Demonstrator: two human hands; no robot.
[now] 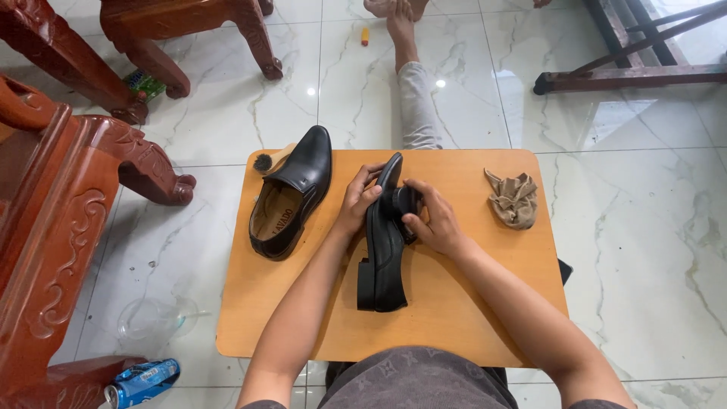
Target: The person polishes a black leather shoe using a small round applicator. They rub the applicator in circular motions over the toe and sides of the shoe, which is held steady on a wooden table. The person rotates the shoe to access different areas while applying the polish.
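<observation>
Nearest the wearer, two forearms reached out over a small wooden table (454,318) with rounded corners. Two black leather shoes were on it. One shoe (381,257) lay tipped on its side near the table's middle, heel toward the near edge and toe toward the far edge; the left hand (357,203) was curled around its left side near the toe, fingers wrapped over the upper. The right hand (433,220) was closed around a dark brush (405,203), pressed against the same shoe's upper, so both hands were gripping something. The second shoe (291,197) stood upright on its sole near the far left corner, its tan lining showing, just beside the left hand but apart from it. Behind it, at the far left corner, one small round-headed brush (265,160) poked over the edge. One crumpled tan cloth (513,198) lay near the far right corner, well apart from the hands. On the marble floor, a blue can (142,382) and a clear plastic cup (151,318) lay left of the near edge, beside carved red wooden furniture (53,227). Beyond the far edge, a person's outstretched leg (415,98) lay on the floor.
</observation>
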